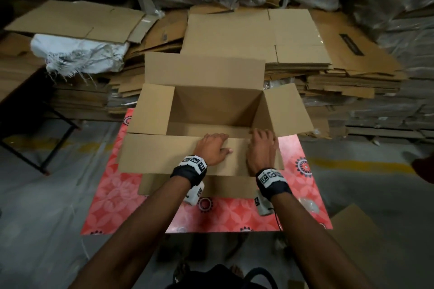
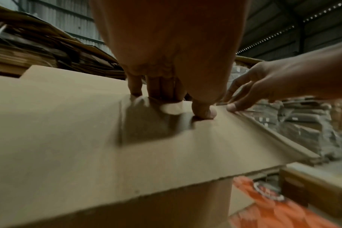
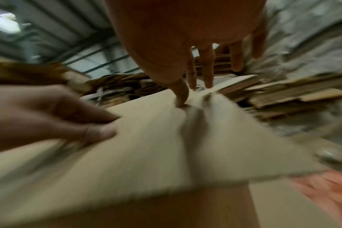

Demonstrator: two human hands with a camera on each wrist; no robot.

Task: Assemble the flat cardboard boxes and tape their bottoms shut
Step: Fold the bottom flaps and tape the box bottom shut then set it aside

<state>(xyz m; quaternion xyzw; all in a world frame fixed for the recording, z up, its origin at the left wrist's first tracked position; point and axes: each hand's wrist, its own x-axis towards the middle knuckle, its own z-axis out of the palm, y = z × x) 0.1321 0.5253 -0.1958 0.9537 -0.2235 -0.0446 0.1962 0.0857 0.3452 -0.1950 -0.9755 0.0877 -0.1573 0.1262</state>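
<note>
Plain brown cardboard box (image 1: pixel 211 110) sits opened up w/ all four flaps out, on a small table w/ a red floral-pattern cover (image 1: pixel 117 195). Both hands are on the near long flap (image 1: pixel 159 155): left hand (image 1: pixel 212 148) lies palm-down, fingers curled over the flap's fold edge into the box, thumb flat on top. Right hand (image 1: pixel 261 149) is just beside it, fingers spread and pressing near the same edge, tho the right wrist view is pretty blurry. Stacks of flattened brown cardboard (image 1: pixel 328 73) are piled behind the table.
</note>
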